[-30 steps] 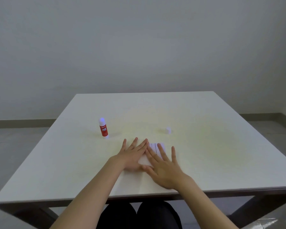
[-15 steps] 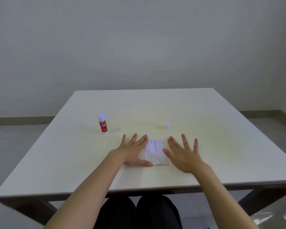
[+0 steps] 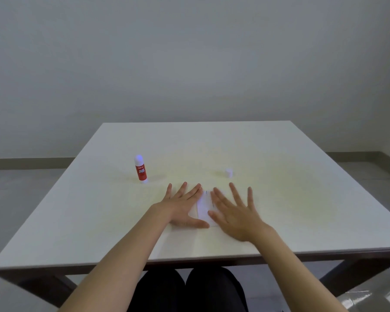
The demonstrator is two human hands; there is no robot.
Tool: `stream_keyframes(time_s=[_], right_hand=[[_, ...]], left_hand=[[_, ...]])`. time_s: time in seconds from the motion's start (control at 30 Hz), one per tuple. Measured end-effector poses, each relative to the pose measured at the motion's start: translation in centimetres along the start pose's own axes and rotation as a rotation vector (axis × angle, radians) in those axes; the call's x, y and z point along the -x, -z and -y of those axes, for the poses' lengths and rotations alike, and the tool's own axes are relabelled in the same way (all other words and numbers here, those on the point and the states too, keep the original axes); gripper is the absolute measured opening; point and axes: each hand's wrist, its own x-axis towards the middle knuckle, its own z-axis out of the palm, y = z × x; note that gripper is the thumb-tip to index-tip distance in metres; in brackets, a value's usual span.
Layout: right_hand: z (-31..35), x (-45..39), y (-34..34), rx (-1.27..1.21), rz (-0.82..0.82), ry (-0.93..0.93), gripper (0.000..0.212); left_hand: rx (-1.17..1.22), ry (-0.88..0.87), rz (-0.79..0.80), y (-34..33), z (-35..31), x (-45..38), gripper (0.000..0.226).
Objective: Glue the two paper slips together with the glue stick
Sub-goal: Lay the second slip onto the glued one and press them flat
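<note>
Pressing stage: both hands flat on the joined paper slips

Left hand (image 3: 182,207) lies open, palm down on the slips' (image 3: 205,204) left part; right hand (image 3: 235,212), open with fingers spread, covers the right part, having returned from 3 o'clock 0.5 s ago. Press evenly from centre outward, avoiding sideways drag. Glue stick (image 3: 140,169) stands uncapped at 10 o'clock, its cap (image 3: 229,172) at 1 o'clock, on the table (image 3: 302,199)

Single head-worn wide view, facing forward and down, close over table (image 3: 279,176), near edge low in frame
</note>
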Motion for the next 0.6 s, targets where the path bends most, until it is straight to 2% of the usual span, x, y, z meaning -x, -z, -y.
stream_keyframes(time_s=[0.07, 0.1, 0.23, 0.3, 0.47, 0.6], right_hand=[[1.7, 0.7, -1.1, -0.044, -0.011, 0.143, 0.072], [1.9, 1.0, -1.5, -0.048, -0.012, 0.156, 0.072], [-0.7, 0.3, -0.4, -0.012, 0.027, -0.079, 0.064], [-1.1, 0.4, 0.2, 0.0, 0.05, -0.121, 0.067], [1.9, 2.1, -1.1, -0.059, 0.003, 0.092, 0.08], [3.1, 1.4, -0.6, -0.069, 0.038, 0.083, 0.067]], left_hand=[[-0.018, -0.003, 0.002, 0.0, -0.1, -0.1, 0.108], [-0.021, -0.001, -0.001, 0.1, -0.1, -0.1, 0.108], [-0.012, 0.022, -0.008, 0.3, -0.2, 0.0, 0.112], [-0.011, 0.02, -0.008, 0.1, -0.2, 0.1, 0.112], [-0.029, 0.032, -0.009, 0.5, 1.1, 0.4, 0.115], [-0.021, 0.044, -0.013, 0.4, 2.6, 1.1, 0.111]])
